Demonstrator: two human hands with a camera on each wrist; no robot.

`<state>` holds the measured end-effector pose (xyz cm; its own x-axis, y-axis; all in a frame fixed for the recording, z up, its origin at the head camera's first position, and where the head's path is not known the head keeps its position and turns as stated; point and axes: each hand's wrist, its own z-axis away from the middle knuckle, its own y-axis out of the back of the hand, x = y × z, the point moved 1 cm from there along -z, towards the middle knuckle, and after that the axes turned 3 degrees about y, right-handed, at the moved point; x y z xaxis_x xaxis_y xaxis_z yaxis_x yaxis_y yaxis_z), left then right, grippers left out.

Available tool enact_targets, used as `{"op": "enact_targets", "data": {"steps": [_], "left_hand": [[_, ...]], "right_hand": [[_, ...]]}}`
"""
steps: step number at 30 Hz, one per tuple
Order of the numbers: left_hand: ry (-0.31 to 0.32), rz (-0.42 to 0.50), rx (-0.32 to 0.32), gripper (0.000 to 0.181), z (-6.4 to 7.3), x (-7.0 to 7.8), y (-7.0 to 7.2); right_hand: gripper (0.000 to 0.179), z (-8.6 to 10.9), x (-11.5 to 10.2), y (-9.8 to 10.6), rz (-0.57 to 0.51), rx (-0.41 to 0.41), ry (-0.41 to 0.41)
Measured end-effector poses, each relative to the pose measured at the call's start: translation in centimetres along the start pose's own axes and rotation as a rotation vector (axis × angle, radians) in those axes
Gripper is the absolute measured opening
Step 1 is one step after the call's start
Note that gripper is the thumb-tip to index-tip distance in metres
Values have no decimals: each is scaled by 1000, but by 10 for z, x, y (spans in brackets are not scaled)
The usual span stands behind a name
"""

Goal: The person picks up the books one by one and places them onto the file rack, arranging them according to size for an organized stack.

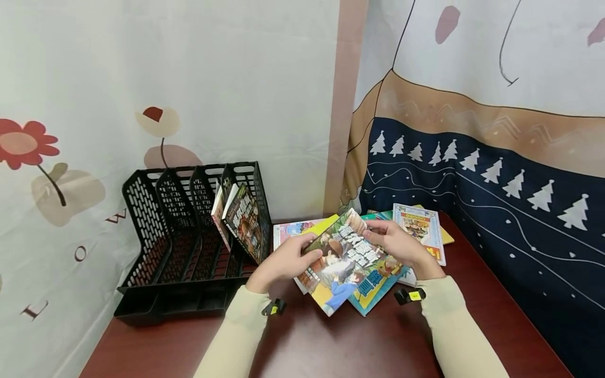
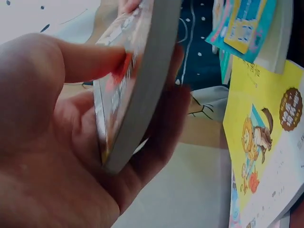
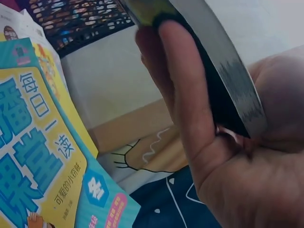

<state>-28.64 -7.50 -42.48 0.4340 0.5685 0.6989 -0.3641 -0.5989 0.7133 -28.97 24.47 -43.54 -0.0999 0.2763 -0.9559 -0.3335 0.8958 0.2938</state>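
Note:
Both hands grip one paperback book [image 1: 342,262] with an illustrated cover, held tilted above a pile of books. My left hand [image 1: 290,257] holds its left edge, thumb [image 2: 90,61] on the cover and fingers behind. At the upper right edge, my right hand [image 1: 394,241] pinches it between thumb and fingers. The thick page edge [image 2: 147,85] shows in the left wrist view, and the page block [image 3: 228,71] in the right wrist view. Below lies a teal and yellow book [image 1: 373,294], partly hidden by the held one.
A black mesh file rack [image 1: 189,241] stands on the left, with a dark-covered book [image 1: 246,220] and a lighter book [image 1: 219,215] in its right slots. Behind the hands lie a yellow book [image 1: 323,226] and a white-bordered book [image 1: 420,231] on the red-brown table [image 1: 331,346]. Printed curtains hang behind.

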Motion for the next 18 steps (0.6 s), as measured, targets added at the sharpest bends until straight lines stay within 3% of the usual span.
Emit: {"op": "enact_targets", "data": {"steps": [2,4,7,14,16,18], "left_hand": [[-8,-13,-22,23,1,2,-2],[12,-6,-6,23,2,3,-3],[34,-2,73,24,3,4,-4],[116,128,257,32,1,5,-8],[135,144,306,24,0,5,-8],[136,172,334,15,-2,6,-9]], "right_hand": [[57,0,2,0,15,-20,-2],[59,-1,3,-1,13,-13,-13],[63,-1,3,-1,-2,23,-32],[84,-3,1,-8,-208,73,-31],[81,-4,0,-15,-191,54,-38],[67,-4,-1,-23,-137,-1,-44]]}}
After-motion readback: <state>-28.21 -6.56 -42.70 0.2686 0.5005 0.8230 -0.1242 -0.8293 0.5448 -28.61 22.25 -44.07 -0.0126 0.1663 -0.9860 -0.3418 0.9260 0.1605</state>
